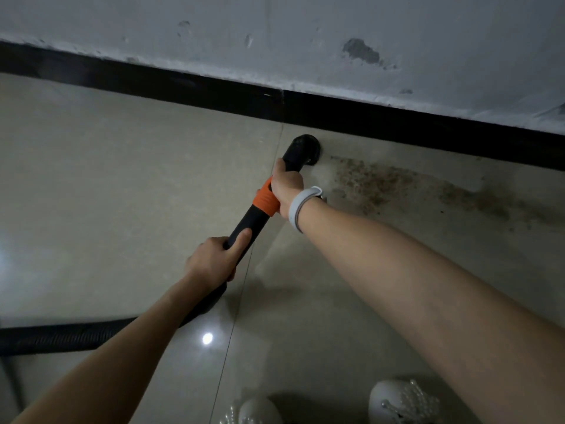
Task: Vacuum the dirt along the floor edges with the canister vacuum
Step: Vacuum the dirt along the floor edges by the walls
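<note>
Vacuum wand (244,224) held in 2 hands, nozzle (304,148) at baseboard (214,90).

Long axis runs 7 to 1 o'clock, nozzle end toward the wall. Left hand (214,258) grips the black lower section; right hand (286,186) grips just above the orange collar (266,201). Dirt (382,182) lies at 3 o'clock of the nozzle on the floor (122,179).

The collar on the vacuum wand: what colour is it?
Orange, on the black wand; the collar shows clearly in the head view.
</note>
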The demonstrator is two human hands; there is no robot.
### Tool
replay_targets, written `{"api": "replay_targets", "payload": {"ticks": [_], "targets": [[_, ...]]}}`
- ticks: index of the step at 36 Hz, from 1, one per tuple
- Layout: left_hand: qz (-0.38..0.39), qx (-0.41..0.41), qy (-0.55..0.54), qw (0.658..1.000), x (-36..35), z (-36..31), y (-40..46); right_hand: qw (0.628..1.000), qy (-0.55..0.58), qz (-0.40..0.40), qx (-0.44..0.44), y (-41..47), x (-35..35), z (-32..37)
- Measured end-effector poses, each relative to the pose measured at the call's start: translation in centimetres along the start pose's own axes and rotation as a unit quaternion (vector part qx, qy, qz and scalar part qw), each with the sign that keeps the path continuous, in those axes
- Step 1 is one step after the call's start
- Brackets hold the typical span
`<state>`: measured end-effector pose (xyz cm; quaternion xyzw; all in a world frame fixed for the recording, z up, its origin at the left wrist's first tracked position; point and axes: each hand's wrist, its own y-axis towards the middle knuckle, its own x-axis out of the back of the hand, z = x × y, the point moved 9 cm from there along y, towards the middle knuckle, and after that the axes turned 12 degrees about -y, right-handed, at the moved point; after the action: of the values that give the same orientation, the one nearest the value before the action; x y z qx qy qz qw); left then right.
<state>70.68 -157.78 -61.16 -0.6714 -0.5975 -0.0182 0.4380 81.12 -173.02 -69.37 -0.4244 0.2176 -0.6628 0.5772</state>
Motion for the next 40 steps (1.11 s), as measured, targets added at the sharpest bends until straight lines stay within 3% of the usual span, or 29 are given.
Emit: {"api": "replay_targets", "payload": {"ticks": [4, 11, 23, 27, 40], "targets": [[0.016, -0.017, 0.043, 0.999, -0.5, -0.7, -0.8, 0.998, 0.068, 0.015, -0.009, -4.3, 2.4, 0.0], [0.077, -0.033, 0.128, 0.988, -2.9, 0.4, -4.1, 0.987, 0.145, 0.037, -0.049, -7.6, 5.0, -6.4], [0.081, -0.04, 0.127, 0.988, -3.5, 0.6, -6.0, 0.988, 0.141, 0.031, -0.052, -9.0, 5.1, -8.0], [0.097, -0.049, 0.151, 0.983, -4.9, -0.4, -6.5, 0.984, 0.162, 0.043, -0.061, -9.5, 7.0, -8.9], [0.17, -0.096, 0.215, 0.957, -13.2, -6.7, -6.8, 0.972, 0.216, -0.024, -0.09, -8.1, 17.5, -13.5]]}}
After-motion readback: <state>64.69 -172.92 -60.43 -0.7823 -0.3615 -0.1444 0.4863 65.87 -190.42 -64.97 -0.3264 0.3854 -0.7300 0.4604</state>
